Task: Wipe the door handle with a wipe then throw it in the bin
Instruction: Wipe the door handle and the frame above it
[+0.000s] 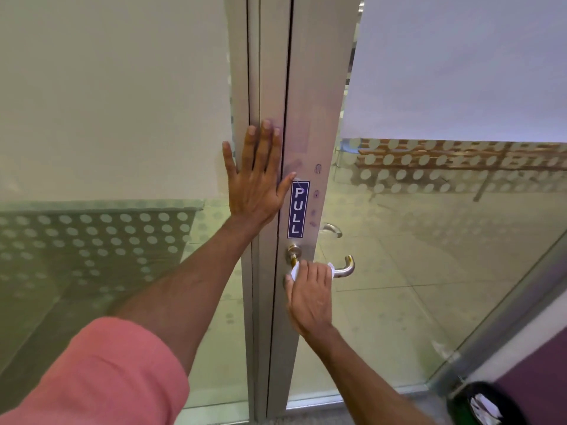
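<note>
Right hand (pixel 310 294) grip closed around wipe (pixel 295 271) on door handle (pixel 345 266)

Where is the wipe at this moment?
In the head view, right of centre and low, the white wipe is under the right hand, wrapped on the door handle below the PULL sign.

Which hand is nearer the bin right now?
The right hand: it holds the wipe on the door handle, up and left of the bin. The left hand lies flat on the frame, higher and farther left.
</note>
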`<state>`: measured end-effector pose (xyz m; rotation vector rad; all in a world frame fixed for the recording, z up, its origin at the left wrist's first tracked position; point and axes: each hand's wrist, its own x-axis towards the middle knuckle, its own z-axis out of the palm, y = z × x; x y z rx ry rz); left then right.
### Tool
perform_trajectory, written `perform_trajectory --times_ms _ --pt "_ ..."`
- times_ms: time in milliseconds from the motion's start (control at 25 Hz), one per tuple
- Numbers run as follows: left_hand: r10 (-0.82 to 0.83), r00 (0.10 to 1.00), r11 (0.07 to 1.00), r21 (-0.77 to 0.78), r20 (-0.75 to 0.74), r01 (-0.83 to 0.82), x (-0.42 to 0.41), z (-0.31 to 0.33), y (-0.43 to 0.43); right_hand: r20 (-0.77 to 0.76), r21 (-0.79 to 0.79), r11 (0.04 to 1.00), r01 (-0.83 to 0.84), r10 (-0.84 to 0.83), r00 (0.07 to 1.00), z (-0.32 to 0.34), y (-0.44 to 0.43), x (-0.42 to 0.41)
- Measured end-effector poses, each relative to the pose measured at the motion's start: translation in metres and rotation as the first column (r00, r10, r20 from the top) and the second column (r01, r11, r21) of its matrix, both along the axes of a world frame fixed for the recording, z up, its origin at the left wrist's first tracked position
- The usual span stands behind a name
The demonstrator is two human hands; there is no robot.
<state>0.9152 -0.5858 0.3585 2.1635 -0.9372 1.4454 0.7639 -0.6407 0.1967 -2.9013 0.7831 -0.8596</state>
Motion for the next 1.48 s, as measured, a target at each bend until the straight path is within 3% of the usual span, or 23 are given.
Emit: perform_trajectory --times_ms 160,400,600,800,1040,1280,1480 --pt "-0.025 1.000 1.000 -0.009 0.010 0.025 0.003 0.000 0.000 0.020 -0.118 0.992 -0.037 0.039 0.999 -0.007 -0.008 -0.008" --pt "-0.044 0.998 0.999 -0.018 0.046 0.045 0.003 -0.003 0.000 -0.094 0.072 0.983 0.172 -0.165 0.982 -0.008 0.029 0.033" --pt "-0.056 0.998 0.998 -0.015 0.022 0.057 0.002 -0.002 0.001 -0.070 -0.236 0.972 -0.001 -0.016 0.997 -0.017 0.004 0.002" --pt "-0.061 0.997 0.998 -0.015 0.055 0.062 0.002 -0.006 -0.001 -0.013 -0.122 0.986 0.115 -0.117 0.993 -0.018 0.021 0.027" --pt "-0.032 0.996 0.999 -0.021 0.079 0.033 0.001 -0.002 -0.001 -0.028 -0.243 0.963 -0.121 0.118 0.993 -0.023 -0.024 -0.017" --pt "-0.034 0.999 0.999 0.001 0.033 0.034 -0.001 -0.003 -0.001 -0.042 -0.182 0.958 -0.222 0.218 0.975 -0.012 -0.082 -0.042" --pt "-0.023 1.000 1.000 0.016 0.013 0.022 0.000 -0.001 0.000 0.081 -0.100 0.967 -0.234 0.242 0.967 -0.020 -0.076 -0.037"
